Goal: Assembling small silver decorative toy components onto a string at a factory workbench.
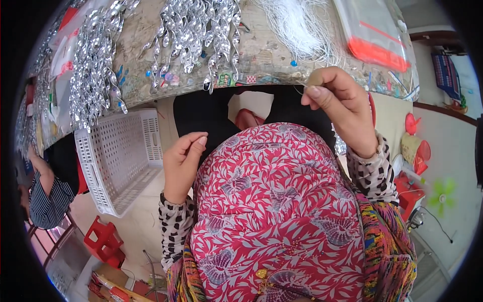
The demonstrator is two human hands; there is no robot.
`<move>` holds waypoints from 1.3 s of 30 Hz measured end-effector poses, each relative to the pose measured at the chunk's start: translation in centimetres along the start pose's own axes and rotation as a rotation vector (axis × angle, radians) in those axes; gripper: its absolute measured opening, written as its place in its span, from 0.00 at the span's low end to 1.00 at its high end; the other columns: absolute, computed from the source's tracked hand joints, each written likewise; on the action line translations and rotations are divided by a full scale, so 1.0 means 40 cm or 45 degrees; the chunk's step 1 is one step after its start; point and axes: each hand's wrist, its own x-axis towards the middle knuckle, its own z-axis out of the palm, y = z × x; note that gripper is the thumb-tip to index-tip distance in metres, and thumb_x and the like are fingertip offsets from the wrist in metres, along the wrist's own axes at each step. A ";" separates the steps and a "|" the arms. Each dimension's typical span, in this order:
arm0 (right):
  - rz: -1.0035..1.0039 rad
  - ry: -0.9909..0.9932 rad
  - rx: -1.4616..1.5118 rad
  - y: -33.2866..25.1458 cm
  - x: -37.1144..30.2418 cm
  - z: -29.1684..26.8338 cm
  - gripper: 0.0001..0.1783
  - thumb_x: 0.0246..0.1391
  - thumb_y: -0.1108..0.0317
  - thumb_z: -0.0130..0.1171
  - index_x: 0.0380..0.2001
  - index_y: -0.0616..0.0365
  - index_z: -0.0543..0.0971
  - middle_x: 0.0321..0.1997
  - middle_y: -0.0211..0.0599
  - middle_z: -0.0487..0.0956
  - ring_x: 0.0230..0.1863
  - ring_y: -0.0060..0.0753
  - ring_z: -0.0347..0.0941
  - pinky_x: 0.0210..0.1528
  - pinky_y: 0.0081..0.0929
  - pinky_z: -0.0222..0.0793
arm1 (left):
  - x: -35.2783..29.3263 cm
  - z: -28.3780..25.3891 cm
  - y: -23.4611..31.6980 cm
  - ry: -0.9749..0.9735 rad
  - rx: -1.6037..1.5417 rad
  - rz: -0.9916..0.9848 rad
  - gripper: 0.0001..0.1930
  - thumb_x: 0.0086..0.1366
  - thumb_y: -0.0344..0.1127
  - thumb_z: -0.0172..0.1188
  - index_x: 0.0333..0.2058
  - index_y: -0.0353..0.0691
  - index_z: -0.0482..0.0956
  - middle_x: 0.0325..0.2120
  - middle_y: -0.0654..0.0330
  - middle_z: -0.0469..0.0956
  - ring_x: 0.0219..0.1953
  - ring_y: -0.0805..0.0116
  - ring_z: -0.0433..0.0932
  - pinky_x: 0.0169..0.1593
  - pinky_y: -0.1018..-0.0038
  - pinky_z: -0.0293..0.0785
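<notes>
My right hand [343, 103] is raised at the table's front edge, its thumb and forefinger pinching a thin pale string [298, 89] whose short end loops out past the fingertips. Lower and to the left, my left hand [182, 163] is closed in a pinch over my lap; I cannot make out what is between its fingers, if anything. A bundle of white strings [298, 31] lies on the table [261, 55] just beyond my right hand. Shiny silver twisted strips [193, 38] are heaped on the tabletop, and another bunch [94, 70] hangs over the edge at the left.
Clear plastic bags with red edges [378, 53] lie at the table's right end. A white plastic crate [118, 156] stands below the table on the left, near a red stool [103, 239]. A co-worker in a striped top [49, 201] sits far left. A green fan [443, 197] is at the right.
</notes>
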 end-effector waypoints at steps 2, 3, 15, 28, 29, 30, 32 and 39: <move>0.015 0.018 0.177 -0.016 -0.003 -0.003 0.04 0.62 0.72 0.50 0.37 0.60 0.71 0.32 0.30 0.75 0.34 0.17 0.69 0.37 0.15 0.65 | -0.003 -0.006 -0.035 -0.055 0.188 0.052 0.09 0.63 0.31 0.59 0.39 0.33 0.80 0.28 0.63 0.79 0.30 0.79 0.73 0.35 0.82 0.69; 0.020 0.034 0.181 -0.022 -0.002 -0.005 0.04 0.62 0.71 0.50 0.36 0.60 0.70 0.30 0.30 0.74 0.30 0.17 0.69 0.35 0.15 0.65 | -0.005 -0.002 -0.035 -0.044 0.236 0.089 0.09 0.62 0.31 0.60 0.39 0.33 0.80 0.27 0.61 0.78 0.28 0.77 0.74 0.33 0.81 0.69; 0.221 -0.073 0.285 -0.033 0.001 0.001 0.05 0.62 0.69 0.50 0.35 0.58 0.70 0.26 0.26 0.72 0.23 0.11 0.61 0.24 0.09 0.57 | 0.085 -0.008 0.045 0.210 0.299 0.489 0.08 0.62 0.28 0.57 0.40 0.35 0.79 0.24 0.61 0.73 0.25 0.75 0.70 0.30 0.78 0.65; 0.148 -0.151 0.286 -0.012 0.013 -0.008 0.04 0.61 0.69 0.52 0.33 0.56 0.71 0.26 0.22 0.72 0.24 0.09 0.61 0.25 0.09 0.57 | 0.468 -0.123 0.253 0.571 0.593 0.787 0.11 0.62 0.35 0.57 0.38 0.34 0.80 0.29 0.57 0.79 0.31 0.69 0.76 0.37 0.75 0.70; 0.171 -0.160 0.305 -0.012 0.011 -0.007 0.04 0.61 0.69 0.52 0.33 0.56 0.71 0.26 0.22 0.72 0.24 0.09 0.61 0.25 0.09 0.57 | 0.498 -0.127 0.266 0.504 0.566 0.736 0.13 0.62 0.37 0.58 0.39 0.34 0.80 0.30 0.57 0.80 0.32 0.72 0.77 0.37 0.76 0.71; 0.197 -0.162 0.323 -0.008 0.008 -0.006 0.04 0.61 0.69 0.52 0.33 0.56 0.71 0.26 0.22 0.72 0.24 0.09 0.61 0.25 0.09 0.57 | 0.523 -0.122 0.288 0.513 0.564 0.752 0.13 0.62 0.37 0.58 0.39 0.34 0.80 0.30 0.57 0.80 0.32 0.72 0.77 0.37 0.76 0.71; 0.161 -0.173 0.308 0.001 0.003 -0.008 0.04 0.62 0.69 0.52 0.34 0.56 0.71 0.26 0.22 0.72 0.23 0.09 0.61 0.25 0.09 0.56 | 0.565 -0.099 0.329 0.512 0.800 0.562 0.16 0.61 0.43 0.58 0.38 0.34 0.80 0.29 0.52 0.81 0.33 0.63 0.79 0.38 0.72 0.72; 0.275 -0.162 0.339 0.039 -0.027 -0.011 0.03 0.61 0.71 0.52 0.34 0.59 0.71 0.27 0.22 0.71 0.28 0.11 0.63 0.31 0.11 0.60 | 0.720 -0.079 0.396 0.593 1.032 0.235 0.26 0.57 0.54 0.54 0.38 0.34 0.80 0.36 0.46 0.80 0.42 0.46 0.77 0.46 0.59 0.71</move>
